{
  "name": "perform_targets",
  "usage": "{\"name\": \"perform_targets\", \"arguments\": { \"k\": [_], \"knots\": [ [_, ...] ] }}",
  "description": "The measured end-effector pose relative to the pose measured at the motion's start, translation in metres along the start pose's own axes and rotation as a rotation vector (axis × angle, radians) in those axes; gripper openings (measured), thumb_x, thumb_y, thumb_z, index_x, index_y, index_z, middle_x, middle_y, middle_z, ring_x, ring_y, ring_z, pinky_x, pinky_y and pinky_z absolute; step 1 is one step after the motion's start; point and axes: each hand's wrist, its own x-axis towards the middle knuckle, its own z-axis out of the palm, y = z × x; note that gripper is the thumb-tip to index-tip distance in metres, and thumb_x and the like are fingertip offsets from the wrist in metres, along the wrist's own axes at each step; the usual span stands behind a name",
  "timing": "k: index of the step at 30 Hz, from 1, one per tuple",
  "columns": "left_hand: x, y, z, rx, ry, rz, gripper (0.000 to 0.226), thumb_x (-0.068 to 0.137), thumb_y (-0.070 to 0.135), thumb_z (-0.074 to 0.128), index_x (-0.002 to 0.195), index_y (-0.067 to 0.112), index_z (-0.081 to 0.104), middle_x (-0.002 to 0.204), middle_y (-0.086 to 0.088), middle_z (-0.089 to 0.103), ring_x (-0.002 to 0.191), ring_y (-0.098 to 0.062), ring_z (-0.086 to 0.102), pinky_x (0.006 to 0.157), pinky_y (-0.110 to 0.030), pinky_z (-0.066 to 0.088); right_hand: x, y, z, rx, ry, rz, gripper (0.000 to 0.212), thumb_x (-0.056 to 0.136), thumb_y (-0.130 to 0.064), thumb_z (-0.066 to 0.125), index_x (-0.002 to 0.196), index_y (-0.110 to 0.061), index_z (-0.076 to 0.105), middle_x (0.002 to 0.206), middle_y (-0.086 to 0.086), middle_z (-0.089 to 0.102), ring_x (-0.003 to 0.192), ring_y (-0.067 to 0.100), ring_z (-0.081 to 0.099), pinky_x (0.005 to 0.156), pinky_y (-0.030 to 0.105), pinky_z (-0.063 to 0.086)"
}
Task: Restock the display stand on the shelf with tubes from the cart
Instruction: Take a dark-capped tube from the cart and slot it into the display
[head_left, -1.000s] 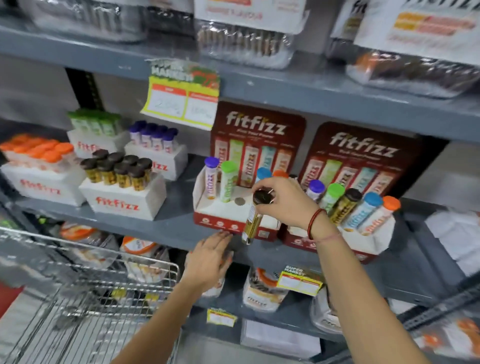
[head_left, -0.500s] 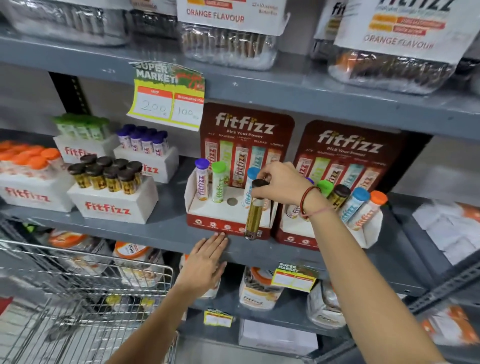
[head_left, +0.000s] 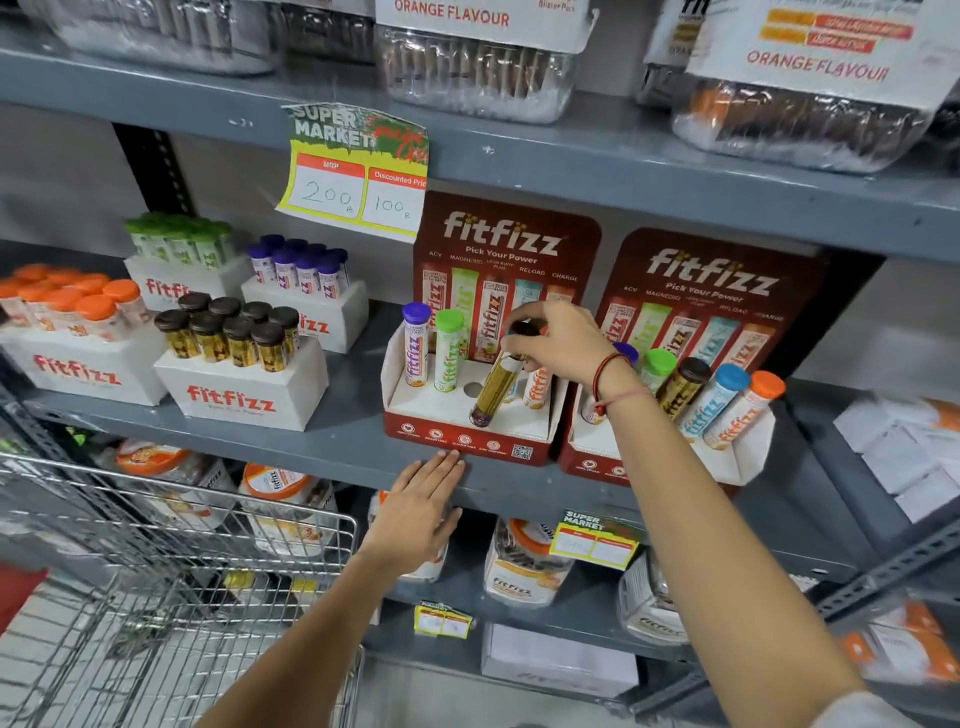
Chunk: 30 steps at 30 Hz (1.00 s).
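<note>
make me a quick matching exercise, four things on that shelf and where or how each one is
Things:
1. gold tube
2. purple-capped tube
3. left hand
4. empty round hole

States:
A. flat against the shelf edge
B. tilted, held by its cap in the right hand
C. upright at the stand's left end
D. in the stand's white top, just left of the gold tube

Pairs: 1-B, 2-C, 3-A, 4-D

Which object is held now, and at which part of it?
The right hand holds the gold tube by its dark cap end. The left hand holds nothing.
</note>
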Motion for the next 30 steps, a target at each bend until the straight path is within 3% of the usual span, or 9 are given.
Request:
{"name": "perform_targets", "arguments": {
  "k": [2, 4, 8, 11, 14, 20, 22, 26, 30],
  "knots": [
    [0.0, 0.0, 0.001, 0.001, 0.0, -0.001, 0.057, 0.091, 0.028, 0.055, 0.139, 0.006, 0.035, 0.145, -0.012, 0.04, 0.135, -0.027, 0.033, 0.111, -0.049, 0.014, 0.0, 0.0, -0.001, 0.024, -0.01, 0.017, 0.034, 0.081, -0.017, 0.068, 0.114, -0.014, 0.066, 0.124, 0.008, 0.061, 0.099, 0.024, 0.067, 0.068, 0.009, 0.055],
    [0.0, 0.0, 0.001, 0.004, 0.003, -0.001, 0.057, 0.09, 0.028, 0.055, 0.139, 0.006, 0.035, 0.145, -0.012, 0.04, 0.134, -0.027, 0.034, 0.11, -0.05, 0.016, 0.002, 0.0, -0.001, -0.05, -0.01, 0.008, 0.038, 0.075, -0.015, 0.07, 0.113, -0.014, 0.067, 0.121, 0.006, 0.063, 0.108, 0.023, 0.061, 0.086, 0.021, 0.051],
    [0.0, 0.0, 0.003, -0.007, 0.01, -0.004, 0.057, 0.09, 0.027, 0.056, 0.138, 0.006, 0.036, 0.144, -0.012, 0.041, 0.134, -0.027, 0.034, 0.11, -0.05, 0.016, 0.007, -0.001, 0.002, -0.09, -0.023, 0.003, 0.041, 0.075, -0.017, 0.069, 0.115, -0.008, 0.065, 0.117, 0.013, 0.064, 0.107, 0.026, 0.061, 0.087, 0.028, 0.051],
    [0.0, -0.001, 0.004, -0.013, 0.014, -0.007, 0.056, 0.091, 0.028, 0.054, 0.139, 0.006, 0.035, 0.145, -0.012, 0.04, 0.135, -0.026, 0.033, 0.111, -0.048, 0.014, 0.012, -0.004, 0.004, -0.101, 0.019, 0.015, 0.033, 0.078, -0.024, 0.068, 0.099, 0.002, 0.067, 0.09, 0.012, 0.066, 0.08, 0.023, 0.065, 0.069, 0.032, 0.059],
    [0.0, -0.001, 0.005, -0.028, 0.019, -0.012, 0.055, 0.093, 0.029, 0.051, 0.14, 0.007, 0.033, 0.147, -0.011, 0.037, 0.136, -0.025, 0.03, 0.112, -0.045, 0.011, 0.015, -0.01, 0.007, -0.12, 0.078, 0.008, 0.024, 0.078, -0.027, 0.067, 0.075, -0.004, 0.059, 0.064, 0.001, 0.053, 0.06, 0.016, 0.053, 0.049, 0.024, 0.046],
    [0.0, -0.002, 0.006, -0.036, 0.022, -0.016, 0.055, 0.094, 0.03, 0.048, 0.141, 0.008, 0.031, 0.148, -0.01, 0.035, 0.137, -0.024, 0.028, 0.113, -0.044, 0.009, 0.022, -0.013, 0.008, -0.077, 0.066, 0.013, 0.026, 0.08, -0.022, 0.063, 0.1, -0.005, 0.064, 0.089, 0.015, 0.066, 0.075, 0.03, 0.07, 0.077, 0.037, 0.06],
    [0.0, -0.002, 0.006, -0.042, 0.02, -0.018, 0.055, 0.094, 0.031, 0.047, 0.141, 0.009, 0.031, 0.148, -0.009, 0.034, 0.138, -0.023, 0.027, 0.113, -0.043, 0.009, 0.025, -0.013, 0.009, -0.073, 0.064, 0.024, 0.025, 0.082, -0.021, 0.061, 0.1, -0.005, 0.066, 0.098, 0.02, 0.068, 0.08, 0.031, 0.071, 0.084, 0.03, 0.054],
    [0.0, -0.002, 0.007, -0.039, 0.033, -0.009, 0.054, 0.093, 0.029, 0.052, 0.139, 0.008, 0.035, 0.145, -0.011, 0.04, 0.135, -0.025, 0.032, 0.112, -0.045, 0.014, 0.034, -0.015, 0.01, -0.077, 0.074, 0.031, 0.018, 0.08, -0.018, 0.064, 0.078, -0.001, 0.06, 0.087, 0.018, 0.068, 0.081, 0.032, 0.072, 0.062, 0.031, 0.054],
    [0.0, -0.003, 0.008, -0.038, 0.033, -0.018, 0.053, 0.093, 0.029, 0.051, 0.139, 0.009, 0.036, 0.145, -0.01, 0.041, 0.135, -0.025, 0.033, 0.111, -0.044, 0.012, 0.043, -0.015, 0.014, -0.089, 0.131, 0.06, 0.02, 0.078, -0.021, 0.066, 0.068, -0.009, 0.053, 0.071, 0.012, 0.06, 0.071, 0.029, 0.07, 0.066, 0.037, 0.059]
  ]
}}
